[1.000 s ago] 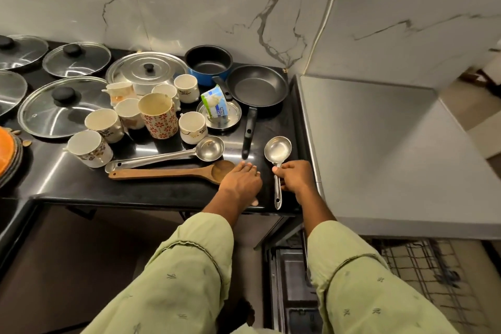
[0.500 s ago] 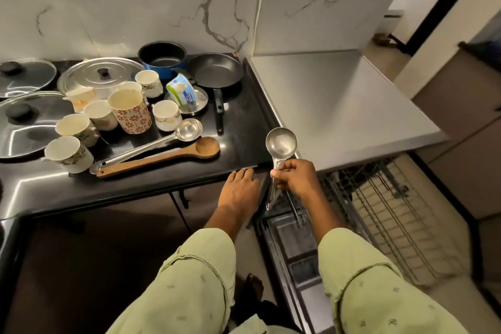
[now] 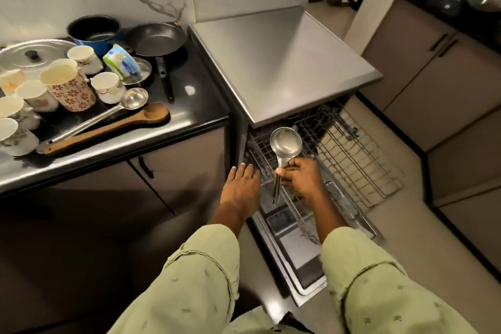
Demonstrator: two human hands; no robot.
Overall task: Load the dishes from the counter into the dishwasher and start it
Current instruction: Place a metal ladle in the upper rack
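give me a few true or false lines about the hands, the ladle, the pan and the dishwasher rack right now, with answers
1. The right hand grips a steel ladle by its handle. True.
2. The left hand holds the wooden spoon. False: its fingers are straight and grip nothing; the wooden spoon lies on the black counter.
3. A wire rack is pulled out of the dishwasher. True.
4. The frying pan sits in the wire rack. False: it is on the black counter, beside the blue pot.

Steel ladle (image 3: 285, 142) in right hand (image 3: 301, 177)
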